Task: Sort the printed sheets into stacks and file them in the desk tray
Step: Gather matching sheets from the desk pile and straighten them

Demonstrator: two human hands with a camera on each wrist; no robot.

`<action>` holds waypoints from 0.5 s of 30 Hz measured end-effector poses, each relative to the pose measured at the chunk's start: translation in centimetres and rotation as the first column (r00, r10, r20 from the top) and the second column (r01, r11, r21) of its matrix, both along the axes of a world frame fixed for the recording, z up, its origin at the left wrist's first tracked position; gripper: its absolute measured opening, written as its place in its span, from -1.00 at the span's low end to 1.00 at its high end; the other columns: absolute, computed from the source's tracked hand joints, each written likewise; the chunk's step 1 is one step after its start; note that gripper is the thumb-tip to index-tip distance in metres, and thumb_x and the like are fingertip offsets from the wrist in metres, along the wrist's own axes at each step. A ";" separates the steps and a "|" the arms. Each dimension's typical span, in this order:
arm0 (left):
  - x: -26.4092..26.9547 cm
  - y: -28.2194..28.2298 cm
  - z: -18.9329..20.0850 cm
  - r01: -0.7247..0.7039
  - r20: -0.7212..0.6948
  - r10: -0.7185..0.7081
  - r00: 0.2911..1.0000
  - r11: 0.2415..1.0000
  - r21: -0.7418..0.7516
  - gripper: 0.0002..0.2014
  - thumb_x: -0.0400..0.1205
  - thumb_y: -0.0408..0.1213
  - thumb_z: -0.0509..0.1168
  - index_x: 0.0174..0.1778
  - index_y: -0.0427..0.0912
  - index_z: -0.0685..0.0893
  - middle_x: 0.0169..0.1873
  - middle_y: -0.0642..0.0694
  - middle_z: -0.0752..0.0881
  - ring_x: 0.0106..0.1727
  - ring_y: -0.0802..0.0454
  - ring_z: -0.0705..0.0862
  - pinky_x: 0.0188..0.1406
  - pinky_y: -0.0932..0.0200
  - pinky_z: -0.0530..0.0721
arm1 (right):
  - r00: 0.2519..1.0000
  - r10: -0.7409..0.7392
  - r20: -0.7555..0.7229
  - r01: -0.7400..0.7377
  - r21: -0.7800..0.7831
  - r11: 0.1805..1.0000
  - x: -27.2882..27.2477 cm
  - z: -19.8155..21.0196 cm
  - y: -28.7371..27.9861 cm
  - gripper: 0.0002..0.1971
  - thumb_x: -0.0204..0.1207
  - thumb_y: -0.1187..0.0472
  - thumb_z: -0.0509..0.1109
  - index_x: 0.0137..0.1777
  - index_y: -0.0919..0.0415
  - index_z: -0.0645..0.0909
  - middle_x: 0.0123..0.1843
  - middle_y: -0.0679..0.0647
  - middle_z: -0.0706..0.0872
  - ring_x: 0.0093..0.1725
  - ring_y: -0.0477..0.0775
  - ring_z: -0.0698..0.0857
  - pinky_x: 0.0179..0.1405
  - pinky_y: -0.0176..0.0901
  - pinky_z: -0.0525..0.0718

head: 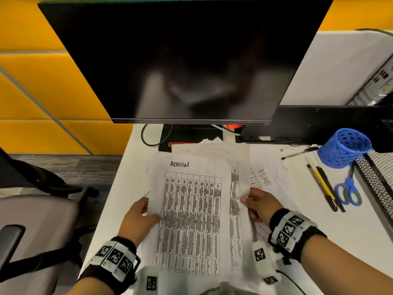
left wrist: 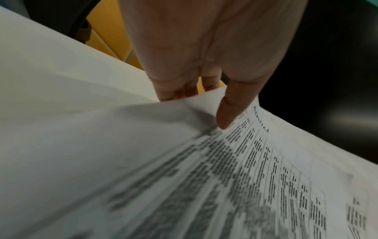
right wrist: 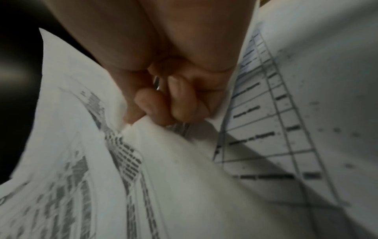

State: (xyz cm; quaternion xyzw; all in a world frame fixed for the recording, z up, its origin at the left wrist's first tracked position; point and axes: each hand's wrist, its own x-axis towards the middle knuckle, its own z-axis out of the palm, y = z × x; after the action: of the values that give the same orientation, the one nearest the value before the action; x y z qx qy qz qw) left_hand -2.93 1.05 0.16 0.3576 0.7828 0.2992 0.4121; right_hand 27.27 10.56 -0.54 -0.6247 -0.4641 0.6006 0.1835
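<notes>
A stack of sheets [head: 191,213], headed "ADMIN" w/ a printed table, is held at the bench [head: 350,241] centre, in front of the monitor [head: 185,60]. Its left edge is pinched by the left hand [head: 138,220]: thumb on top of the print, fingers [left wrist: 174,93] tucked under the edge, as seen in the left wrist view. Its right edge is gripped by the right hand [head: 261,205], fingers [right wrist: 184,103] curled tight on the paper, which is creased at the grip. So both grips are narrow, closed on the sheets.

More sheets [head: 265,177] are spread under and to the right of the held ones, one also marked "ADMIN", lying at an angle. Others are fanned out toward the monitor foot.

At the right, a mesh tray [head: 380,188] is seen at the bench edge; only its corner is in frame. A blue cup [head: 344,147] lies tipped just beside it. Blue scissors [head: 348,192] and three pens [head: 325,188] lie near the cup, and one more pen [head: 299,153] lies apart, closer to the monitor. A chair [head: 32,220] stands left of the bench, w/ a yellow wall [head: 42,92] behind it.

Marker bands are worn on both wrists.
</notes>
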 end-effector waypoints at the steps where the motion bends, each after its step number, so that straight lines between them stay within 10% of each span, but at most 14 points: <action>1: 0.1 0.5 0.1 -0.028 0.068 0.027 0.997 0.999 0.025 -0.57 0.43 -0.42 0.47 0.18 -0.11 0.53 0.07 -0.11 0.71 0.10 -0.11 0.68 0.08 0.05 0.60 | 0.999 0.017 -0.036 -0.018 -0.014 1.000 0.1 -0.2 -0.3 -0.88 0.52 0.29 0.37 -0.12 0.07 0.70 -0.63 0.05 0.48 -0.65 -0.01 0.40 -0.66 -0.31 0.35; 5: 0.5 2.4 0.7 -0.083 0.401 0.036 0.915 0.991 0.102 -0.17 0.15 -0.20 0.61 0.36 -0.06 0.44 0.14 -0.11 0.76 0.16 -0.13 0.73 0.25 -0.15 0.62 | 0.980 0.177 -0.091 -0.184 -0.082 0.979 -0.1 0.3 -1.3 -0.82 0.51 0.41 0.33 -0.17 0.12 0.68 -0.64 0.03 0.62 -0.65 -0.04 0.52 -0.61 -0.30 0.42; 8: 1.6 2.7 1.2 -0.010 0.445 -0.046 0.894 0.992 0.124 -0.41 0.20 -0.23 0.55 0.19 -0.20 0.66 0.03 -0.17 0.83 0.11 -0.17 0.77 0.12 -0.03 0.66 | 0.946 0.323 0.010 -0.322 -0.071 0.944 0.4 0.6 -1.5 -0.71 0.46 0.45 0.32 -0.15 -0.01 0.68 -0.43 -0.03 0.77 -0.45 -0.04 0.68 -0.52 -0.27 0.55; 12: 2.6 2.1 1.2 0.062 0.405 -0.093 0.909 0.994 0.091 -0.73 0.32 -0.42 0.56 -0.07 -0.23 0.78 -0.09 -0.18 0.85 0.04 -0.11 0.78 0.05 0.11 0.65 | 0.901 -0.023 0.433 -0.087 0.232 0.969 3.0 0.4 0.2 -0.64 0.46 0.37 0.28 0.16 -0.04 0.59 0.10 0.11 0.71 -0.02 0.08 0.65 -0.03 -0.22 0.58; 15: 3.0 1.4 1.2 0.259 0.374 -0.260 0.890 0.964 0.054 -0.80 0.43 -0.59 0.40 -0.14 -0.28 0.84 -0.07 -0.13 0.85 0.01 -0.01 0.78 0.02 0.25 0.69 | 0.767 -0.066 0.638 -0.038 0.148 0.988 4.6 -0.4 1.3 -0.33 0.40 0.09 0.40 0.52 0.03 0.30 0.36 0.18 0.60 0.29 0.22 0.59 0.34 0.06 0.55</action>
State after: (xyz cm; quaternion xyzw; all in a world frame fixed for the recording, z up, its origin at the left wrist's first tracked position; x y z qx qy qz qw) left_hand 0.08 2.43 1.37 0.3953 0.6333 0.3058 0.5909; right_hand 31.87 11.90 -0.97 -0.7796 -0.5383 0.3132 0.0657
